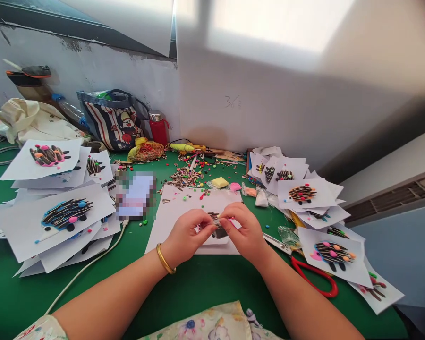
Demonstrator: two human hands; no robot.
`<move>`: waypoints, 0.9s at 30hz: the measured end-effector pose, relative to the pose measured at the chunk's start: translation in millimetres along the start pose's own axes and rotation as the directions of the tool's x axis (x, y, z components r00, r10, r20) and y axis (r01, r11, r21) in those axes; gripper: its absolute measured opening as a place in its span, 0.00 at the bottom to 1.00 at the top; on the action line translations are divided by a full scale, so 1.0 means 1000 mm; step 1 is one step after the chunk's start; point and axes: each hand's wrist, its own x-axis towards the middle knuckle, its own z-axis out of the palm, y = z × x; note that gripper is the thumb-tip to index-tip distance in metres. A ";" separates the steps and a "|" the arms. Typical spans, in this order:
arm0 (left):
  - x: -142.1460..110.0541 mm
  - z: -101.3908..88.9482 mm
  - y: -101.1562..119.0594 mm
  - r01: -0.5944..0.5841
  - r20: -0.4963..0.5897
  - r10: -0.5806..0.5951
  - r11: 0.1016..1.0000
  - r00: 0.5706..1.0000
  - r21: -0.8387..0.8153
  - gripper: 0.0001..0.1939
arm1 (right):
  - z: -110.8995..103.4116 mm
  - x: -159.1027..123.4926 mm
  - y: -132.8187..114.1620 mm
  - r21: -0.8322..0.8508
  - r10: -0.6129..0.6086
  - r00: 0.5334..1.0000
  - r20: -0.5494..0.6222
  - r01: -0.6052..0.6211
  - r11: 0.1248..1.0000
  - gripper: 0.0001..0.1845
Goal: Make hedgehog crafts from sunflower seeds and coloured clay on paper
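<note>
My left hand point(188, 236), with a gold bangle at its wrist, is closed in a pinch above a small white card point(217, 240). My right hand point(244, 232) pinches close beside it, the fingertips almost meeting. Whatever lies between the fingers is too small to name. Dark striped seeds show on the card below, partly covered by my fingers. Under the card is a larger white sheet point(168, 212) with a few coloured bits near its top. Beyond it lie a heap of sunflower seeds point(184, 178) and a yellow block of clay point(219, 182).
Stacked seed-picture cards stand at left point(102, 203) and right point(363, 245). Red-handled scissors point(315, 282) lie beside my right forearm. A blurred phone point(136, 196) trails a white cable point(92, 264). A striped bag point(108, 123) and a red flask point(158, 128) stand along the wall.
</note>
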 end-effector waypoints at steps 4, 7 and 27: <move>-0.001 -0.002 0.002 -0.064 -0.096 0.056 0.994 0.994 -0.085 0.07 | -0.001 0.000 -0.005 0.062 0.015 0.999 -0.031 -0.013 0.998 0.05; -0.003 -0.003 0.001 -0.086 -0.180 0.051 0.978 0.982 -0.192 0.06 | 0.001 0.000 -0.006 0.089 0.021 1.000 0.023 -0.023 0.996 0.02; -0.006 0.002 -0.003 -0.052 -0.123 0.033 0.987 0.992 -0.153 0.08 | 0.011 -0.002 -0.005 0.199 0.098 0.992 0.079 -0.112 0.974 0.05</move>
